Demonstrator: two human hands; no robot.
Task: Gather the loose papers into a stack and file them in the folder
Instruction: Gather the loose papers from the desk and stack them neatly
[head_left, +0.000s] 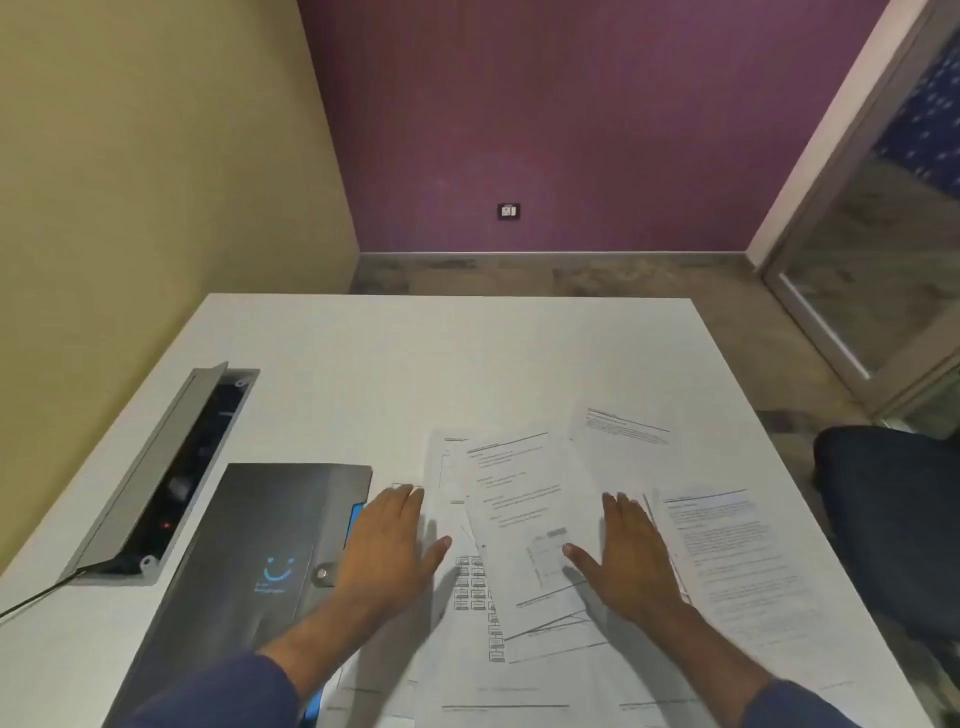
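Several loose printed papers (524, 519) lie fanned and overlapping on the white table (415, 353), spreading from the centre to the right front. A dark grey folder (260, 530) with a blue smile mark and a snap flap lies closed at the left front. My left hand (389, 551) rests flat with fingers apart at the papers' left edge, partly over the folder's right side. Flat on the papers further right is my right hand (628, 556), fingers spread. Neither hand holds anything.
An open grey cable box (171, 467) is set into the table at the left, with a black cable running off the front left. A dark chair seat (888, 509) stands off the table's right side. Walls stand behind and to the left.
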